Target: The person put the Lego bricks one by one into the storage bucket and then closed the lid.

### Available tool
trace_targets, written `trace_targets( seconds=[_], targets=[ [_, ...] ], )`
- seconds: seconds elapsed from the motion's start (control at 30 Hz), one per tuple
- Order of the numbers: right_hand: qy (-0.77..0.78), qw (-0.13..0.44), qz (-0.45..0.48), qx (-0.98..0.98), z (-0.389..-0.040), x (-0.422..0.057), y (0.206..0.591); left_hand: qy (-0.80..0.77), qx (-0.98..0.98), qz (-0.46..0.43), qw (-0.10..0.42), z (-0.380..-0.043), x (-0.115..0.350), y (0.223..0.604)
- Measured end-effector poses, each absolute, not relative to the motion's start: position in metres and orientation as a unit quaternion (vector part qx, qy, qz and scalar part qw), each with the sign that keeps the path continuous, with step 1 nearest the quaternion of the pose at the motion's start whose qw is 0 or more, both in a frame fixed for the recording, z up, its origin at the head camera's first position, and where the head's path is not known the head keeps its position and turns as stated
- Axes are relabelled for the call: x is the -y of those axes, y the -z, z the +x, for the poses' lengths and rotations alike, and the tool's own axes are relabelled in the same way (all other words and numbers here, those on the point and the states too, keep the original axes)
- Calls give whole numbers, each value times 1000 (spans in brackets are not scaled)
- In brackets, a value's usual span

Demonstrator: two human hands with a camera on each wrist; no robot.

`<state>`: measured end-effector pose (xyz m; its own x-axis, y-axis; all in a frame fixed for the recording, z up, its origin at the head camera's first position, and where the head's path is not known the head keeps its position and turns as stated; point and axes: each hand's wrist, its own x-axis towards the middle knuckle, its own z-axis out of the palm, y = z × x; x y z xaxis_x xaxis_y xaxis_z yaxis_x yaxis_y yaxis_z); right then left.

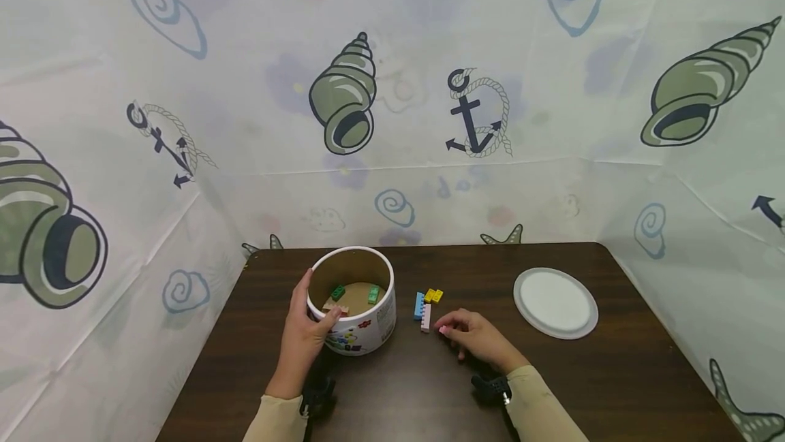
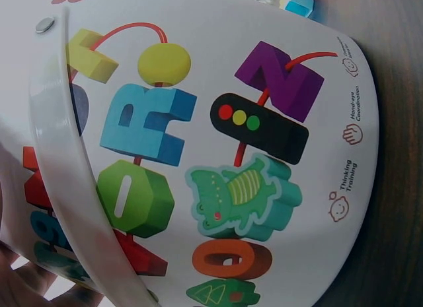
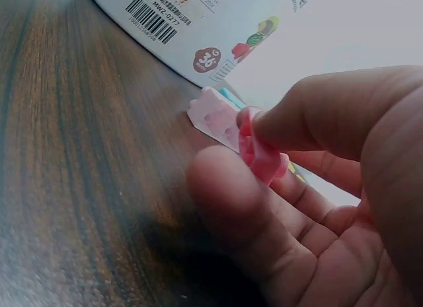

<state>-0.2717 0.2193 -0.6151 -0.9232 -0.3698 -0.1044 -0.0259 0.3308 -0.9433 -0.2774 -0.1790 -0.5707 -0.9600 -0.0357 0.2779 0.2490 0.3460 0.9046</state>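
Observation:
A round white tub (image 1: 377, 329) with printed toy pictures stands on the table, holding a few green and pale pink building bricks. My left hand (image 1: 302, 333) grips its left side, the thumb over the near rim; in the left wrist view the tub's printed wall (image 2: 317, 208) fills most of the picture. To the tub's right, my right hand (image 1: 478, 338) pinches a small pink building brick (image 3: 264, 155) between thumb and fingertip, just above the table. Beside it lie a pale pink brick (image 1: 426, 318), a blue brick (image 1: 419, 306) and yellow bricks (image 1: 433, 295), close together.
A round white lid (image 1: 555, 303) lies flat at the right of the dark wooden table (image 1: 417, 394). Printed cloth (image 1: 405, 101) with shells and anchors hangs behind the table and on both sides. Each wrist wears a black strap.

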Motion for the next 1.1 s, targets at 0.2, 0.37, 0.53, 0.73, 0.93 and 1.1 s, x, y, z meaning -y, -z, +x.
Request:
trace_targets(
  seconds=[0.2, 0.37, 0.53, 0.73, 0.93, 1.1],
  targets=[
    [594, 156, -111, -781, -273, -220, 616, 571, 809, -65, 123, -278, 179, 571],
    [622, 160, -103, -760, -274, -221, 616, 568, 811, -65, 125, -278, 179, 572],
    [638, 162, -98, -746, -275, -221, 616, 565, 812, -63, 129, -278, 178, 572],
    [651, 169, -87, -735, -274, -221, 617, 565, 812, -67, 131, -278, 179, 572],
    [651, 161, -85, -737, -274, -219, 614, 566, 811, -69, 131, -278, 179, 572],
    [643, 162, -88, -743, -273, -219, 615, 558, 816, -67, 134, -278, 178, 572]
  ],
)
